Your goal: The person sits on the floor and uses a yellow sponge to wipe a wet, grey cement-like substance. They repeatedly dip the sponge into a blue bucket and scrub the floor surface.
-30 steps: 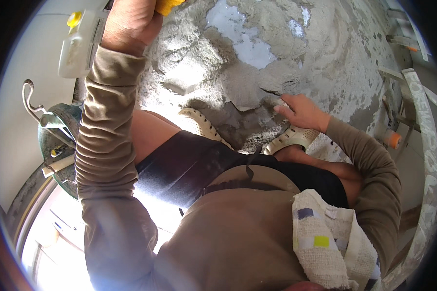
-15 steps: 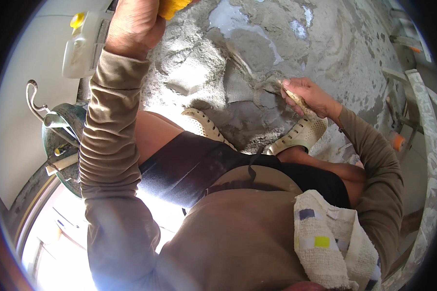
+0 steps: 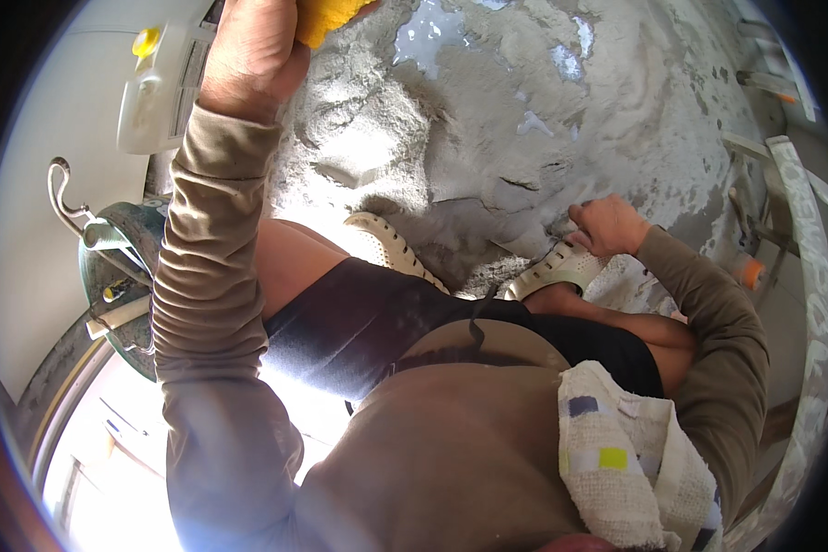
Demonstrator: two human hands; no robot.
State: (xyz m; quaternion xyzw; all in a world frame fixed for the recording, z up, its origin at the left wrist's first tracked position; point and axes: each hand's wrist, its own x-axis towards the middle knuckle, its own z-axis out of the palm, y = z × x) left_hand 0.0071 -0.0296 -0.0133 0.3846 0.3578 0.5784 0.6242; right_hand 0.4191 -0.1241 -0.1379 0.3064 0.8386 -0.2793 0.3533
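While the left hand (image 3: 256, 51) grips yellow sponge (image 3: 329, 20), right fingers (image 3: 584, 236) curl, hold unclear — the jug's (image 3: 144, 120) label (image 3: 189, 75) illegible.

Over the last half-second, your bare right hand (image 3: 607, 225) has moved toward five o'clock and turned, hiding its slim cream-coloured handle. Over the past second, the milky white puddle (image 3: 425, 39) has shrunk at its five-o'clock end, where wet grey mortar (image 3: 488, 120) now mostly lies.

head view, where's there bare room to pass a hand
Over the wet grey mix, between the left hand and right hand, below the pale puddle. Crowded: far left, with jug and green bucket; and around the right clog, by the right hand.
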